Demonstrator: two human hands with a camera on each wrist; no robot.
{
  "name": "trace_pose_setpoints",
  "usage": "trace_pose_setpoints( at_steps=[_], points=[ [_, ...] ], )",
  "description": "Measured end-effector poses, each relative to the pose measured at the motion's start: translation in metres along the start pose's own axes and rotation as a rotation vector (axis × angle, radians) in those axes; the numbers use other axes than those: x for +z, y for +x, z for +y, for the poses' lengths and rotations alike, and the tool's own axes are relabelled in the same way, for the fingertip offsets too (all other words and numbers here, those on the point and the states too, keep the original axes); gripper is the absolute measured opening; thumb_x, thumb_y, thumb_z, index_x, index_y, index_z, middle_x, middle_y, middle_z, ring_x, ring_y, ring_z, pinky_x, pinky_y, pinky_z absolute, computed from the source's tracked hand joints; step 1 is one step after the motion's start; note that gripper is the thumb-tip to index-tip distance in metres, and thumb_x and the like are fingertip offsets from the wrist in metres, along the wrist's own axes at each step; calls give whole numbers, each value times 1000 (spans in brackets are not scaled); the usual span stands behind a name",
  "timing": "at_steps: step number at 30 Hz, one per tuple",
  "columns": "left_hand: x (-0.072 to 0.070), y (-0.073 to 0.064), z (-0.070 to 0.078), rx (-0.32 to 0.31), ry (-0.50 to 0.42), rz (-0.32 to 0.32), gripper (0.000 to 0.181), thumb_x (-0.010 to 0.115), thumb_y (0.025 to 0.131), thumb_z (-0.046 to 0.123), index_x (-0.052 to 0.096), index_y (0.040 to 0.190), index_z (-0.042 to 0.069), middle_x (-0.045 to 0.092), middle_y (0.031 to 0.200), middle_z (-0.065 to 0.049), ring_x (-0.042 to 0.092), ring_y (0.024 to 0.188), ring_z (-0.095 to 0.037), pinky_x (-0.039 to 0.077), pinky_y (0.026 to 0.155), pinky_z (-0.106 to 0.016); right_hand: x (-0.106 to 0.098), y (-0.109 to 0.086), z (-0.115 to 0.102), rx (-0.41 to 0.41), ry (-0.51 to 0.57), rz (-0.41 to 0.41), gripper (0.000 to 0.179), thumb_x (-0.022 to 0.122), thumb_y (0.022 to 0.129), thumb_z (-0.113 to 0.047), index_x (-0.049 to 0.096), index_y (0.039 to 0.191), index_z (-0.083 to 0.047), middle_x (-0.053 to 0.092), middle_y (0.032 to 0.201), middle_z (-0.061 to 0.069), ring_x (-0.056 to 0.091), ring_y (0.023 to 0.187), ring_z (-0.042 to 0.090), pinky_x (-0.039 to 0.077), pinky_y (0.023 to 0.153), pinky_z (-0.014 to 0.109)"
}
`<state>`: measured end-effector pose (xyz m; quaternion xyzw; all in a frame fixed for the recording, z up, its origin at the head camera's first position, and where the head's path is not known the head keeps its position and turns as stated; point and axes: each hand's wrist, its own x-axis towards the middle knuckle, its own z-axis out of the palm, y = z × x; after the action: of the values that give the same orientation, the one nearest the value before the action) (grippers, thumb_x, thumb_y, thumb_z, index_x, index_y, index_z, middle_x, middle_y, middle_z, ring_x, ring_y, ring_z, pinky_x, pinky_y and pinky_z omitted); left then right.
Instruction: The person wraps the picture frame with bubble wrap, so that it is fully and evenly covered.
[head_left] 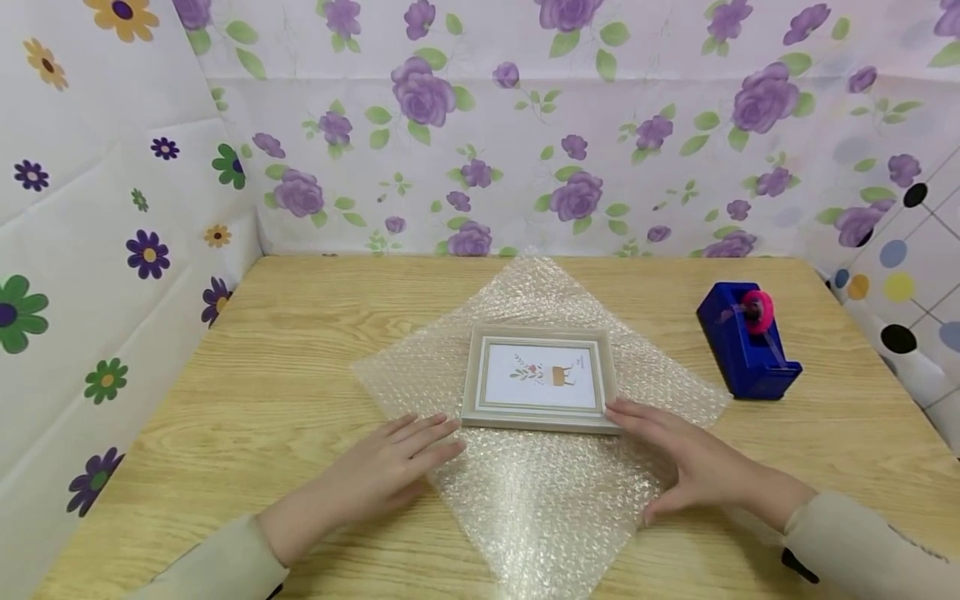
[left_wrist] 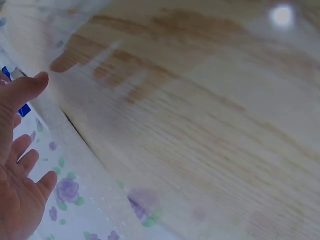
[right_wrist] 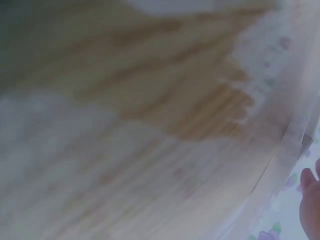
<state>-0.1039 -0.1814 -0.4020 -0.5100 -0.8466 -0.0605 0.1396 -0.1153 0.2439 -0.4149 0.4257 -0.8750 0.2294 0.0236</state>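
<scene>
A picture frame point(head_left: 540, 422) with a pale border and a small plant print lies face up on a sheet of bubble wrap point(head_left: 525, 517), which is spread out like a diamond on the table. Just off the frame's near left corner is my left hand point(head_left: 386, 467), its fingers extended over the wrap's left edge. My right hand point(head_left: 690, 454) has its fingertips at the frame's near right corner, while the thumb points down toward the wrap's edge. In the left wrist view, the left hand point(left_wrist: 22, 185) shows loosely spread fingers. Only a bit of the right hand point(right_wrist: 311, 200) enters the right wrist view.
A blue tape dispenser point(head_left: 750, 350) with a pink-cored roll stands to the right, close to the wrap's right corner. The wood-grain table point(head_left: 315, 333) meets a flower-printed cloth point(head_left: 510, 167) at the back, with patterned sheets along both sides.
</scene>
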Motion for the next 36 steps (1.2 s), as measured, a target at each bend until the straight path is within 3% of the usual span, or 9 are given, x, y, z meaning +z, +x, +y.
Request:
trace_pose_setpoints(
  at_steps=[3,7,11,15,19,24,30,36],
  points=[
    [4,1,0,10,4,0,59,73,78,17,54,133,9,51,140,-11,51,127,-27,44,101,-49,1,-3,-2,-39,-5,-30,111,78,56,-64,38,146,-12,36,151,11,22,143,9,9,113,11],
    [7,0,0,23,1,-4,54,69,82,19,55,133,9,51,141,-11,50,129,-26,44,102,-48,3,-4,-4,-138,-67,-54,103,76,62,-63,43,143,-9,40,149,8,30,140,12,10,114,11],
    [10,0,2,59,3,-2,52,68,83,18,55,132,6,53,139,-12,50,127,-26,45,101,-44,6,-5,-6,-188,-150,-27,87,73,72,-59,47,140,-11,49,142,2,46,128,16,32,109,20],
    [13,0,3,111,0,18,45,66,86,16,58,128,3,58,133,-11,56,121,-25,48,99,-38,7,-7,-5,-203,-154,-21,77,73,77,-51,49,139,-13,57,132,1,57,115,19,51,89,38],
    [14,0,4,132,0,15,40,64,89,17,60,126,3,63,126,-9,61,114,-22,50,96,-35,6,-8,-4,-253,-153,-32,68,72,81,-45,51,137,-13,59,128,3,58,112,21,53,85,42],
    [14,2,5,132,12,2,40,67,86,17,62,123,3,65,122,-8,63,111,-21,51,94,-33,5,-8,-7,-286,-193,-62,58,70,84,-34,52,136,-14,57,131,3,56,116,20,52,88,38],
    [12,4,6,123,-19,-4,38,70,82,17,66,118,3,66,120,-9,65,108,-21,53,91,-31,5,-7,-10,-298,-198,-50,52,68,78,-13,57,128,-10,62,125,5,59,112,21,54,86,37],
    [12,5,9,140,-66,18,33,72,81,16,69,112,4,68,117,-9,66,106,-19,53,90,-30,6,-3,-13,-318,-193,-6,39,69,84,-25,63,119,-9,67,112,1,64,100,15,55,80,31]
  ],
)
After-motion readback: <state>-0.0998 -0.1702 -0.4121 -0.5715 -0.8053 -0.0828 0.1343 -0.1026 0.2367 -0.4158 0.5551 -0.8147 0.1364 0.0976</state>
